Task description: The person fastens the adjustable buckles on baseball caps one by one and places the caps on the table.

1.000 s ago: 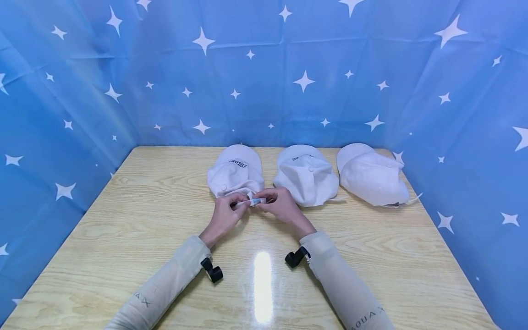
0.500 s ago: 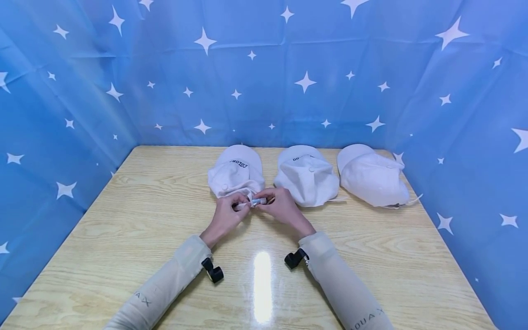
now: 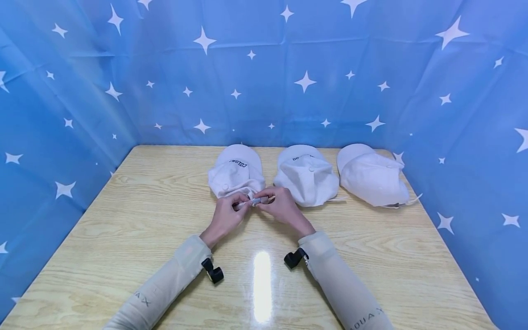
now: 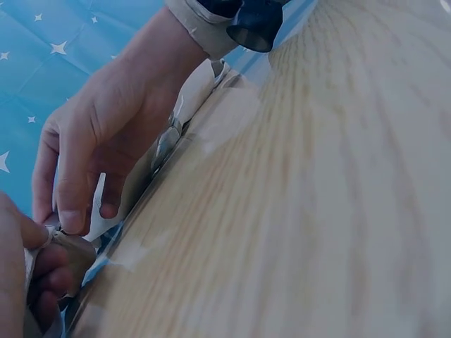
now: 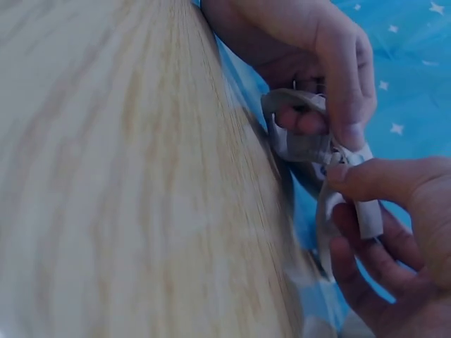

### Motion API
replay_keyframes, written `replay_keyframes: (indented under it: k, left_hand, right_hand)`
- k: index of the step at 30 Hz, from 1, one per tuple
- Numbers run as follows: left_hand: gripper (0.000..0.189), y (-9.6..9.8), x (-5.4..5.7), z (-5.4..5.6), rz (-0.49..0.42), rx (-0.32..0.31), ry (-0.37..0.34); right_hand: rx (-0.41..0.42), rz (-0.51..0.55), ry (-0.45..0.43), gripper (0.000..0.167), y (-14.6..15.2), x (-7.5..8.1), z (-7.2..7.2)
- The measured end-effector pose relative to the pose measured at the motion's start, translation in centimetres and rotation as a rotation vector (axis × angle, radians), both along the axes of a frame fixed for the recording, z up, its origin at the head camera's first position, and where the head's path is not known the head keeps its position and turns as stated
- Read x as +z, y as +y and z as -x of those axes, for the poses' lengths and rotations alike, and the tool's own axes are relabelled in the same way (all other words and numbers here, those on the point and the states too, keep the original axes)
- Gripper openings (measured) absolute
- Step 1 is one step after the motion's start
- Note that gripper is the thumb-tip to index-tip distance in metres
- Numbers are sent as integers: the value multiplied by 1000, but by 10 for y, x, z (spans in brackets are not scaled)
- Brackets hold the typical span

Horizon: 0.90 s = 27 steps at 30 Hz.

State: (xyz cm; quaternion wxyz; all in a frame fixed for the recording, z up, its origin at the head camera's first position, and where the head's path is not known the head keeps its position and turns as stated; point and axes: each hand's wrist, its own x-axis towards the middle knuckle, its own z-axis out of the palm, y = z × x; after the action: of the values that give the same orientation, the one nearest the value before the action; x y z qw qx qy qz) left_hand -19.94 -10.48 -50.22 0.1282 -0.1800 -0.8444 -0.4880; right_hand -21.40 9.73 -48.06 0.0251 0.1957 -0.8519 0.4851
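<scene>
In the head view, a white baseball cap [image 3: 233, 176] with dark lettering lies at the left of a row of three, its brim toward the back. My left hand [image 3: 227, 214] pinches the cap's back strap between thumb and fingers. Facing it, my right hand [image 3: 284, 208] pinches the strap's other part, with thumb and fingertips close to those of the left. The right wrist view shows the pale strap [image 5: 370, 218] running between the hands, a small shiny piece, perhaps a buckle, partly hidden by the thumbs. The fingers cover most of the join.
Beside it on the wooden table [image 3: 144, 220] lie a middle white cap [image 3: 307, 178] and a right white cap [image 3: 373, 178], both with straps sticking out. A blue curtain [image 3: 264, 68] with white stars surrounds the table's back and sides.
Both hands stay at the left cap's strap. The short piece between the fingertips has tilted slightly, and its pale blue look has turned greyer. The caps have not moved.
</scene>
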Motion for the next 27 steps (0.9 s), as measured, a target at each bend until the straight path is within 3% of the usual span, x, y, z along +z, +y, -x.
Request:
replay_keyframes:
  k: [5, 14, 20, 27]
  left_hand:
    - [4, -2, 1, 0, 40, 41, 41]
    - [4, -1, 1, 1, -16, -5, 4]
    - [6, 0, 2, 1, -47, -10, -24]
    - [8, 1, 2, -1, -59, -18, -32]
  right_hand:
    - [-14, -5, -30, 17, 1, 1, 0]
    - [-12, -18, -66, 22, 3, 2, 1]
    - [1, -24, -48, 22, 2, 5, -1]
    - [22, -86, 42, 20, -1, 8, -2]
